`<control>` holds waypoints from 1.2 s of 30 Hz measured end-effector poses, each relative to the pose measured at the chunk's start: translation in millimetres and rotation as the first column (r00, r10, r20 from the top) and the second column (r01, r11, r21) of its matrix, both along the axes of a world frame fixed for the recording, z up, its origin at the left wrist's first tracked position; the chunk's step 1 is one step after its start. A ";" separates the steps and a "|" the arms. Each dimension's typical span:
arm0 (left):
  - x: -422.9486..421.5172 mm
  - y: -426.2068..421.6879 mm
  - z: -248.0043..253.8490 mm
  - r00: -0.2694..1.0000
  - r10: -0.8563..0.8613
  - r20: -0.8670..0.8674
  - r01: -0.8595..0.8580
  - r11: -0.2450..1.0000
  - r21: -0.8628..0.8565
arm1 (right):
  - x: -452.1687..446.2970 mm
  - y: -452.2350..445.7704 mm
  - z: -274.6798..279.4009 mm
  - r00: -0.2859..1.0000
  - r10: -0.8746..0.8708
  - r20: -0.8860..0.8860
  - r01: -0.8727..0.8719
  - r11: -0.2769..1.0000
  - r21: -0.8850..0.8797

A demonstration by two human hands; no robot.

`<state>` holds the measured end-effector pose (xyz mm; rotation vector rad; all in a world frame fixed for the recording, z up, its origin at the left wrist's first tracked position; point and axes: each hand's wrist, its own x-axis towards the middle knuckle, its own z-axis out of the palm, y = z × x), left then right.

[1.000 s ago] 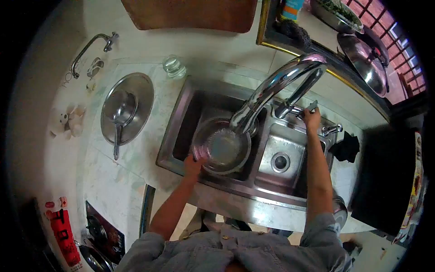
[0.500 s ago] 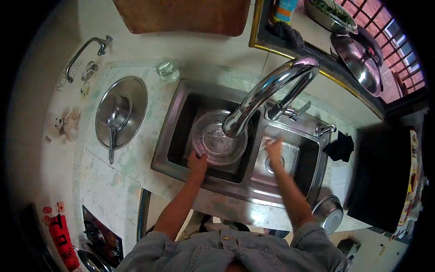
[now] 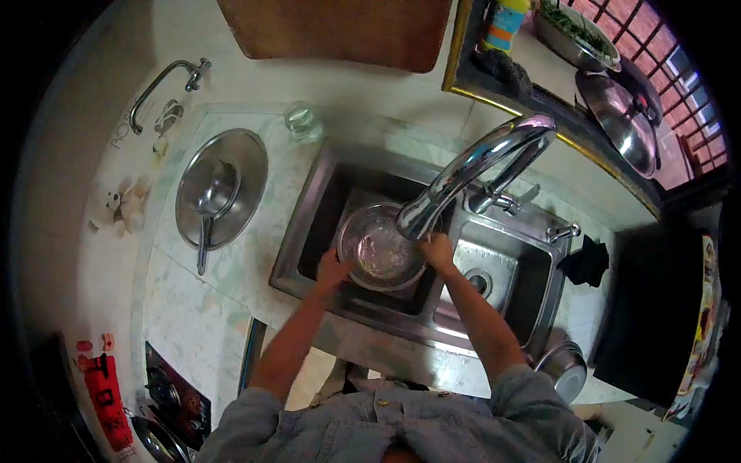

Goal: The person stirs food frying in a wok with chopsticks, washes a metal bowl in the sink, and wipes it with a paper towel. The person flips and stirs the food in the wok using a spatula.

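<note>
A round, shiny bowl (image 3: 372, 278) with wet-looking glints inside is in the left basin of the steel sink (image 3: 287, 266). My left hand (image 3: 333, 268) grips its near left rim, fingers curled over the edge. On the opposite side my right hand (image 3: 438, 251) is closed at the rim, its fingertips partly hidden beside the faucet. The curved chrome faucet (image 3: 455, 181) hangs over the bowl, its spout end covering part of the far right rim. I cannot tell whether the bowl touches the basin floor.
To the left, a small saucepan (image 3: 208, 187) sits on an oval steel tray (image 3: 251, 154). A glass jar (image 3: 302, 122) stands behind the sink. The right basin (image 3: 494, 258) shows its drain. A black cloth (image 3: 587, 261) and stacked metal pots (image 3: 563, 370) lie at the right.
My right hand has moved left from the right basin to the bowl's rim and closed on it. My left hand stays on the bowl. The view has shifted slightly.
</note>
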<state>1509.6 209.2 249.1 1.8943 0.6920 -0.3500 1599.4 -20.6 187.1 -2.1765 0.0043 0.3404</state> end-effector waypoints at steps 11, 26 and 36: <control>-23.6 -31.0 -31.6 0.911 0.376 -0.172 -0.413 0.841 -0.350 | -36.6 -4.4 -15.9 0.964 -0.196 -0.178 0.172 0.975 -0.139; -16.6 -2.9 14.7 0.840 -0.531 0.108 0.145 0.413 0.899 | 104.6 -167.6 41.5 0.787 -0.428 0.444 0.571 0.778 -0.262; -20.5 30.2 79.5 0.769 -0.631 -0.096 0.268 0.182 0.946 | 72.6 -145.7 80.3 0.790 -0.335 0.513 0.551 0.754 -0.356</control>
